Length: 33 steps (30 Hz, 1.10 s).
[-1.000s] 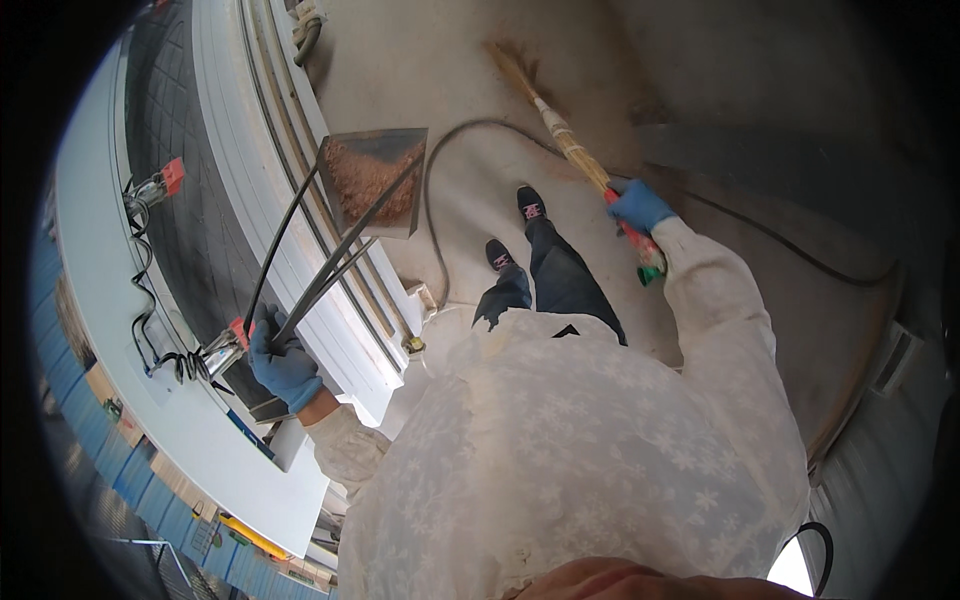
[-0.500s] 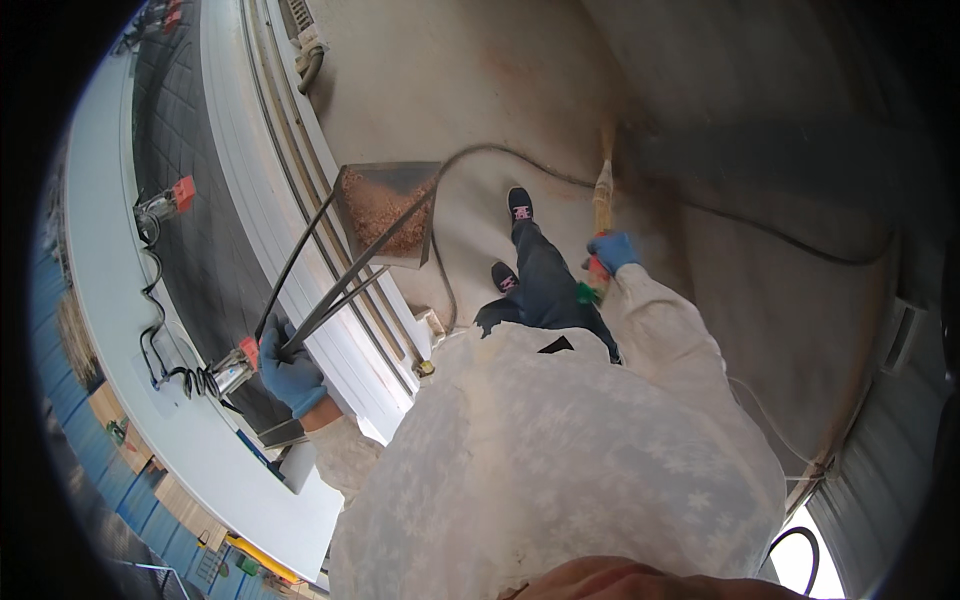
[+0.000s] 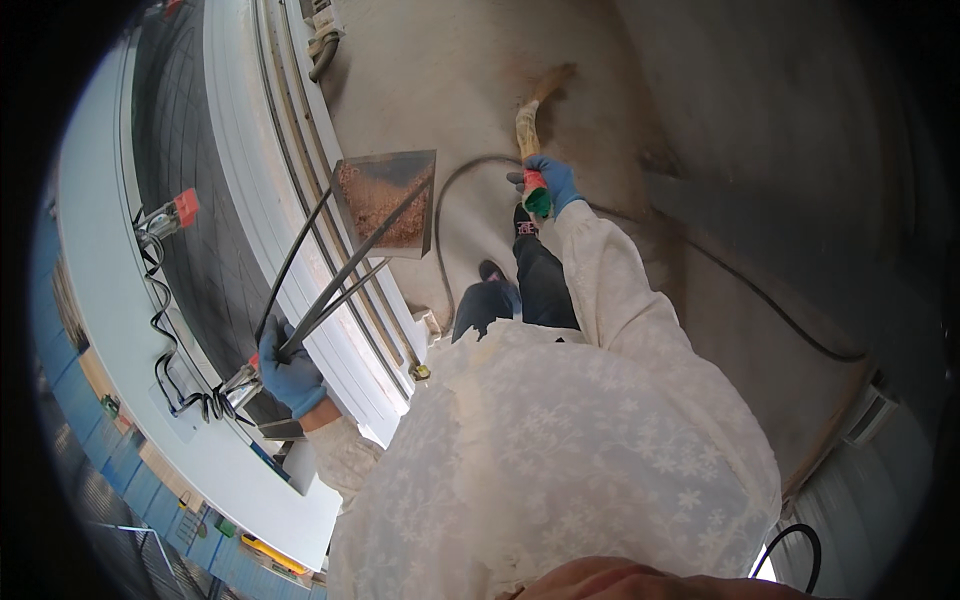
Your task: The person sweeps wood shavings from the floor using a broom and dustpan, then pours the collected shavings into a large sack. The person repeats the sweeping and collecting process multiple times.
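My left hand [image 3: 292, 376], in a blue glove, is closed round the long dark handle bars of a dustpan [image 3: 412, 166]. Reddish-brown shavings or chips [image 3: 383, 208] lie in the pan, which is ahead of me, beside the machine's rails. My right hand [image 3: 556, 182], also gloved in blue, grips a short broom [image 3: 527, 128] at its red and green end. The broom's tan, bent head points ahead and to the right, its tip blurred near the dusty floor [image 3: 430, 80].
A black cable [image 3: 760, 292] snakes across the floor around my feet [image 3: 524, 222]. At my left runs a long white machine frame [image 3: 240, 170] with metal rails, a dark padded bed and red-tipped fittings [image 3: 186, 207] on coiled cords. A corrugated wall [image 3: 850, 520] stands at the right.
My right hand has swung the broom leftward and farther ahead. My left hand and the dustpan have hardly moved. My feet and the view have shifted a little.
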### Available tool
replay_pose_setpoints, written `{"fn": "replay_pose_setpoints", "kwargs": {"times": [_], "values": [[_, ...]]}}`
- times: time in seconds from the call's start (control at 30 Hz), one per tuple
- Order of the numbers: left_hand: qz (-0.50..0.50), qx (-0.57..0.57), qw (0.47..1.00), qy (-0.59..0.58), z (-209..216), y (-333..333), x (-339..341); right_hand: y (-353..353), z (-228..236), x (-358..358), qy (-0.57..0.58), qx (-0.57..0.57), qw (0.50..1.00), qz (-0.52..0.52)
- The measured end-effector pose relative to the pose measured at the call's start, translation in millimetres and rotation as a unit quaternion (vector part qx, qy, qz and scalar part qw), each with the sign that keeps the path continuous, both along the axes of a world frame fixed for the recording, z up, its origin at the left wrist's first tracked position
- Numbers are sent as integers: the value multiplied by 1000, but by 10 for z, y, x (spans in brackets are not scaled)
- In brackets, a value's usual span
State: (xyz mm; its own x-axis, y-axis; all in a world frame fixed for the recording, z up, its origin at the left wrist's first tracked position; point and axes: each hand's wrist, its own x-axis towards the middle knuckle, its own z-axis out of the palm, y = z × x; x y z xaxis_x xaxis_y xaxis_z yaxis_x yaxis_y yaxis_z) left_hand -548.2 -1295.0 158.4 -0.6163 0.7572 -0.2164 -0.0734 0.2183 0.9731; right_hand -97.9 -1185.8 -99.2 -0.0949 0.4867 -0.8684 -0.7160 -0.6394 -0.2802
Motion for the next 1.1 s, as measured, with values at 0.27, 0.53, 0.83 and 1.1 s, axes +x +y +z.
{"fn": "replay_pose_setpoints", "kwargs": {"times": [0.27,0.53,0.83,1.1], "values": [[-7,-3,1000,24,-121,587,-263,-150,604,13,-138,11,986,90],[47,-4,990,-135,-356,1261,-446,27,336,-776,-136,-70,988,18],[61,-74,988,-121,-511,1549,-536,1132,-401,-1380,7,-15,1000,-16],[89,-114,985,-96,-824,1534,-365,1397,798,-1177,-79,37,978,191]]}}
